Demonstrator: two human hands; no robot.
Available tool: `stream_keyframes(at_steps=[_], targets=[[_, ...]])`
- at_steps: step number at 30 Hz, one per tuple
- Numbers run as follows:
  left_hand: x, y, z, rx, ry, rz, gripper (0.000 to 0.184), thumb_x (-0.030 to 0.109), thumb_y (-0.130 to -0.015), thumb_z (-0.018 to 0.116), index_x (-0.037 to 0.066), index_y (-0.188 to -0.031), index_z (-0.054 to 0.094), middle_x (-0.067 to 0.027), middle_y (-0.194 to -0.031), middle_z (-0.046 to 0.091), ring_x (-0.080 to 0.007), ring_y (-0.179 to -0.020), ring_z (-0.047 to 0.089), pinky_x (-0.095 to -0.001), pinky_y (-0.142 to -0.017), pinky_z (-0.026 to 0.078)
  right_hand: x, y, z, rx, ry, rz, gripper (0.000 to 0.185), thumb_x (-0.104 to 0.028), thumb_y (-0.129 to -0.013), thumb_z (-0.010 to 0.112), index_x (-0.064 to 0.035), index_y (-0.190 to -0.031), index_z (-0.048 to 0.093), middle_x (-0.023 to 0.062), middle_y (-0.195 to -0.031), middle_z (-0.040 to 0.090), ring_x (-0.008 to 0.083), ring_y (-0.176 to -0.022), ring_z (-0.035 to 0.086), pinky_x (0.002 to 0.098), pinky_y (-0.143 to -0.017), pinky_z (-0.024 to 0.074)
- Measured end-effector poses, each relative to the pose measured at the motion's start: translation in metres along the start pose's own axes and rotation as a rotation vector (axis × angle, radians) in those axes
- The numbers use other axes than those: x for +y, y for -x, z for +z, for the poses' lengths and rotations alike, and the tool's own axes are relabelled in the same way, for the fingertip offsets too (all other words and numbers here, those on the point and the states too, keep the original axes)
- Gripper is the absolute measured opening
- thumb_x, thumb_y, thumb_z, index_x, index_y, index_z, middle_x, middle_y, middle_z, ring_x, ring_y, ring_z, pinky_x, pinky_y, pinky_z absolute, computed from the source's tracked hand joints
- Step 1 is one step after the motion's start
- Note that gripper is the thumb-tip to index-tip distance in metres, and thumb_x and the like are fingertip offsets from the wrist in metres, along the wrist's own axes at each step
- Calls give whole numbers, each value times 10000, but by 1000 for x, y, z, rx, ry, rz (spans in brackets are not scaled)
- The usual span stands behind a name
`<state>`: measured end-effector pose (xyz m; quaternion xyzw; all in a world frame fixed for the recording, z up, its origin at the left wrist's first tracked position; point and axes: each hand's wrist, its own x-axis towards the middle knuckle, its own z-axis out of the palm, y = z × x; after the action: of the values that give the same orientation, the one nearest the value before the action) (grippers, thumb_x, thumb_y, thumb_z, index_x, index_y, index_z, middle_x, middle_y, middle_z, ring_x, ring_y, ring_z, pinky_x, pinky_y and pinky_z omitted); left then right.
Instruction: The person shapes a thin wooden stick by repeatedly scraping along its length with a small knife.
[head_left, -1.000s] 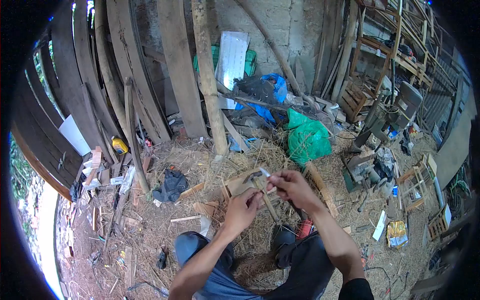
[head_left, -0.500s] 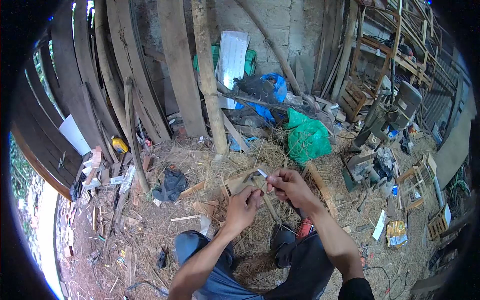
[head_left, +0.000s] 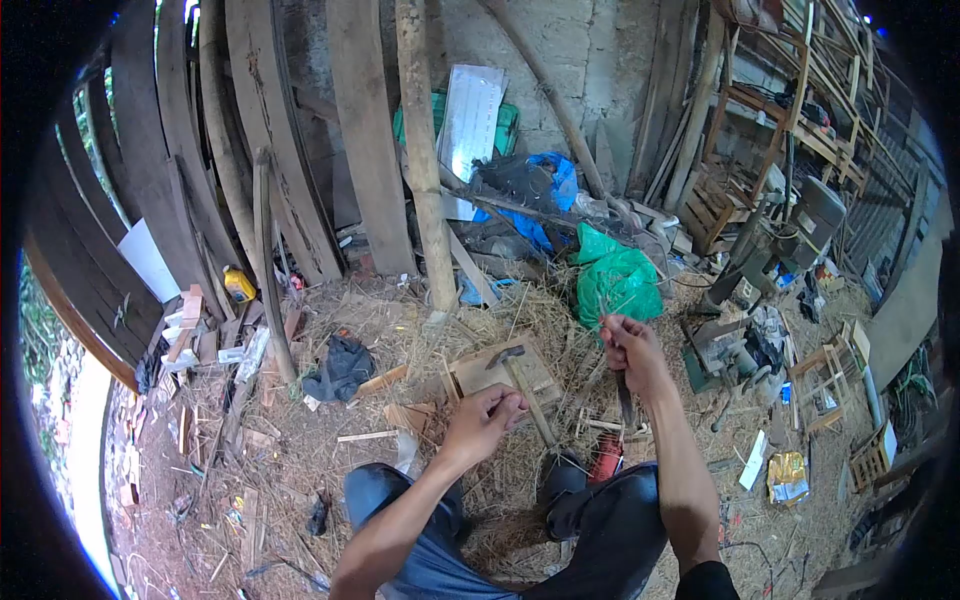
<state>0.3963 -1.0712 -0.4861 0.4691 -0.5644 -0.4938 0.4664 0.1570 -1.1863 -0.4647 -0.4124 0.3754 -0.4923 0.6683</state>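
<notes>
My right hand is closed around a slim, knife-like tool, raised in front of the green bag. Its dark end sticks out below the fist, and thin pale strands show at the fingertips. Lower and to the left, my left hand has its fingers curled in a pinch; whatever they hold is too small to make out. Between the hands a hammer with a wooden handle lies over a wooden board, its metal head toward the far left. A red ribbed object lies by my right knee.
A green plastic bag sits beyond my right hand. A wooden post stands ahead, with a black bag on the ground to its left. Machinery and a wooden frame stand right. Straw and wood scraps cover the ground.
My hands were close together over the hammer; now they are apart. The right hand has moved up and right with the tool, while the left stays low, slightly nearer me.
</notes>
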Motion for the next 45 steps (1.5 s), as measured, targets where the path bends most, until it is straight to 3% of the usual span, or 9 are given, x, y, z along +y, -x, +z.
stream_keyframes(at_steps=[4,6,23,25,28,32,36,38,45], targets=[[6,-7,2,-38,124,-54,206,190,-954,490,16,-893,581,33,-639,447,-47,-581,378,-193,-535,307,6,24,48,-147,47,-17,133,-185,-914,560,-53,-933,566,-13,-717,548,38,-491,361,192,-434,261],[15,-8,4,-59,260,-101,189,144,-957,476,-12,-918,575,27,-636,443,-52,-581,385,-207,-550,335,14,28,60,-362,75,91,137,-185,-913,564,-49,-923,564,-9,-722,566,34,-491,363,193,-431,261],[2,-13,2,-64,224,-65,213,194,-954,489,11,-912,589,45,-635,421,-45,-587,363,-205,-532,298,11,10,46,-280,228,106,144,-170,-904,578,-40,-841,576,-11,-714,569,38,-491,382,198,-433,272],[-4,-8,1,-87,250,-32,220,204,-952,492,7,-930,587,47,-642,418,-48,-584,362,-204,-524,296,3,5,38,37,310,-124,150,-187,-910,568,-47,-859,576,-23,-708,552,38,-484,371,193,-421,252],[-5,2,-9,-144,130,-69,225,193,-952,492,-6,-914,589,43,-639,428,-48,-593,379,-208,-537,313,-18,-9,-16,168,117,-95,146,-199,-919,550,-58,-899,579,-32,-709,533,45,-482,354,197,-415,243],[-4,-1,-6,-88,124,-101,227,187,-954,489,-12,-914,589,39,-624,436,-45,-596,394,-204,-537,322,1,-14,-20,58,-41,-128,148,-212,-911,563,-69,-948,573,-39,-732,527,43,-482,336,203,-426,247],[12,-6,-4,-138,154,-138,213,172,-953,490,-11,-916,593,38,-660,450,-47,-617,403,-200,-569,354,2,10,29,-50,34,-41,112,-151,-916,540,-58,-978,544,-19,-729,533,25,-476,348,173,-409,238],[4,-8,-1,-144,218,-150,209,172,-953,489,-8,-921,590,40,-662,448,-45,-620,399,-199,-570,353,11,23,49,-301,132,113,98,-135,-920,527,-42,-946,542,-7,-723,529,31,-479,345,176,-424,230],[-1,-3,-3,-149,232,-163,200,197,-947,508,20,-919,596,54,-645,424,-40,-595,373,-191,-528,300,4,0,16,-183,-10,34,131,-149,-909,550,-54,-820,556,-28,-681,524,49,-467,321,214,-419,228]])
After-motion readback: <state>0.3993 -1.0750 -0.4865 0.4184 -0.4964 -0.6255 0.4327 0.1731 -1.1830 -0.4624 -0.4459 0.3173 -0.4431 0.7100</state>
